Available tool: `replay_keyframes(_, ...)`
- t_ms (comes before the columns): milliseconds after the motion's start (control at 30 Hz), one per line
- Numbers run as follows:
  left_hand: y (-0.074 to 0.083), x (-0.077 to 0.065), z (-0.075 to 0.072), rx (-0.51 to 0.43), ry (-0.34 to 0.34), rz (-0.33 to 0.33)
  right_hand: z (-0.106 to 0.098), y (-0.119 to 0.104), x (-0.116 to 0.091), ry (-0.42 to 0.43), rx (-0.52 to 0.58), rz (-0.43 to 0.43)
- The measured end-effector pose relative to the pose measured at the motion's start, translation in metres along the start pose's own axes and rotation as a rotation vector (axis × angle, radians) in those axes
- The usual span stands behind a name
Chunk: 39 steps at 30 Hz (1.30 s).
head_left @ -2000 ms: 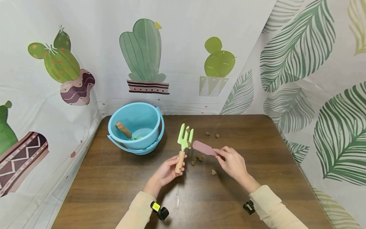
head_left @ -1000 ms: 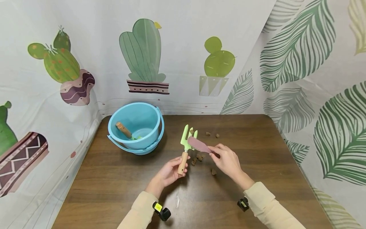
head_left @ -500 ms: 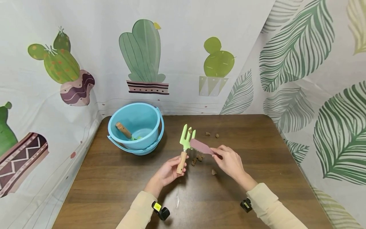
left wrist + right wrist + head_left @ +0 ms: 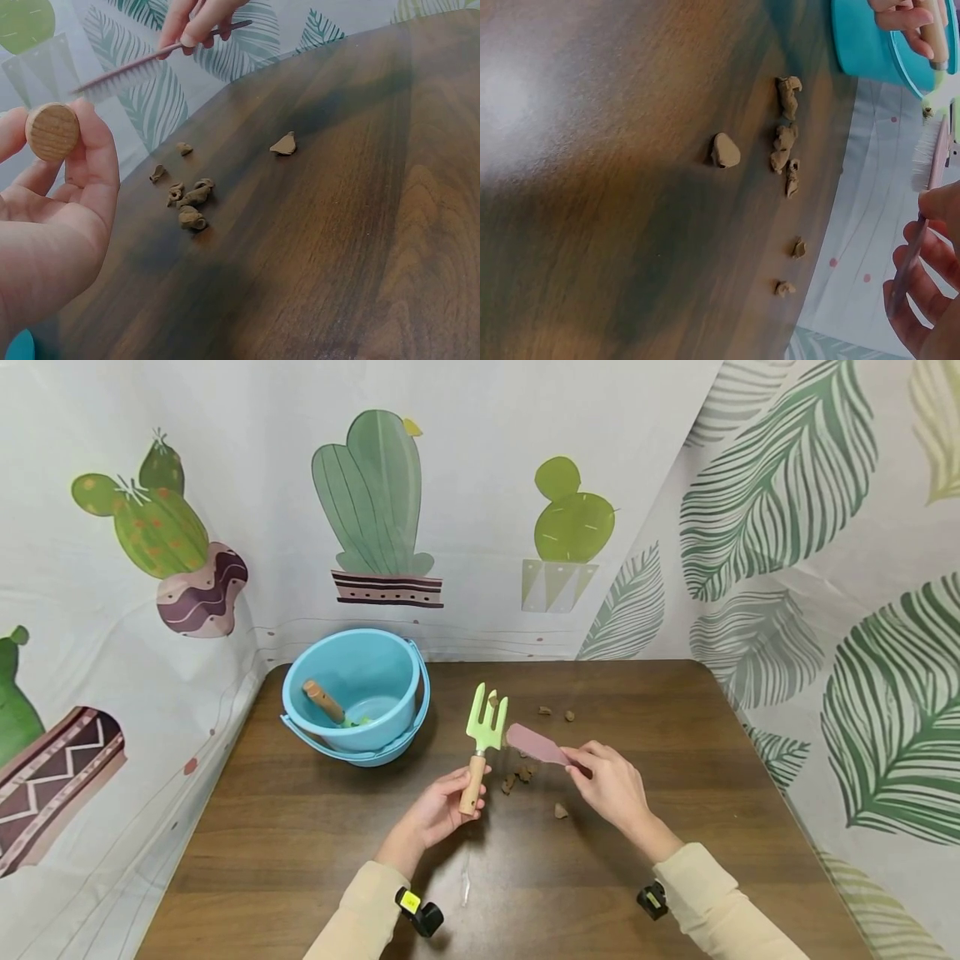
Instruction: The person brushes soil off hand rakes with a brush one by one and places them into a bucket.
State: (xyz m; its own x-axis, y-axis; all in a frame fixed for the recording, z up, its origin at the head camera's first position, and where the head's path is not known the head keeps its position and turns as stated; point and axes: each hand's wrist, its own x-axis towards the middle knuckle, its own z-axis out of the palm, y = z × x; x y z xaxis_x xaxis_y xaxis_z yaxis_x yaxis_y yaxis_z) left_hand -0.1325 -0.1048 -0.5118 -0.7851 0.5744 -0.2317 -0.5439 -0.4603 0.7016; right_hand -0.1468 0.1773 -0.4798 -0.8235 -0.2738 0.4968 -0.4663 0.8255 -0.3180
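Note:
In the head view my left hand (image 4: 442,808) grips the wooden handle of a light green garden hand fork (image 4: 486,727), its tines pointing up and away. A small brown clump (image 4: 492,700) sits at the middle tine. My right hand (image 4: 609,783) pinches the handle of a pink brush (image 4: 536,745), held just right of the fork. The right wrist view shows the brush's pale bristles (image 4: 924,159) facing the fork. Several brown, dirt-like clumps (image 4: 525,772) lie on the table below the tools. From the left wrist, the fork handle's round end (image 4: 52,132) hides the tines.
A light blue bucket (image 4: 408,722) stands at the table's back left, with a wooden-handled tool (image 4: 324,700) leaning inside. A lone clump (image 4: 561,811) lies nearer the front of the brown table (image 4: 675,860). Printed cloth (image 4: 480,527) hangs behind the table.
The brush moved left over the base of the fork's tines, then back right, off the fork. The fork shifted slightly right and back. A brown bit at the tines' base no longer shows.

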Motion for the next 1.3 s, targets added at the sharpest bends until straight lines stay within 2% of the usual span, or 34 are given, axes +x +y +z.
replay_keyframes(200,0.001,0.000,0.000,-0.012,-0.016,0.003,-0.001,0.002,-0.001,-0.007,-0.005,0.002)
replay_keyframes(600,0.000,-0.001,-0.001,-0.004,0.001,-0.004,-0.002,0.006,0.000,0.008,-0.018,-0.004)
replay_keyframes(900,-0.004,0.001,0.000,0.032,-0.030,-0.016,-0.003,-0.003,0.008,0.039,0.003,-0.034)
replay_keyframes(1100,-0.008,0.002,0.002,0.046,-0.040,-0.019,-0.001,-0.009,0.011,0.025,0.016,-0.034)
replay_keyframes(1300,-0.007,0.002,0.004,0.021,-0.043,-0.034,0.000,-0.010,0.012,0.021,0.020,-0.035)
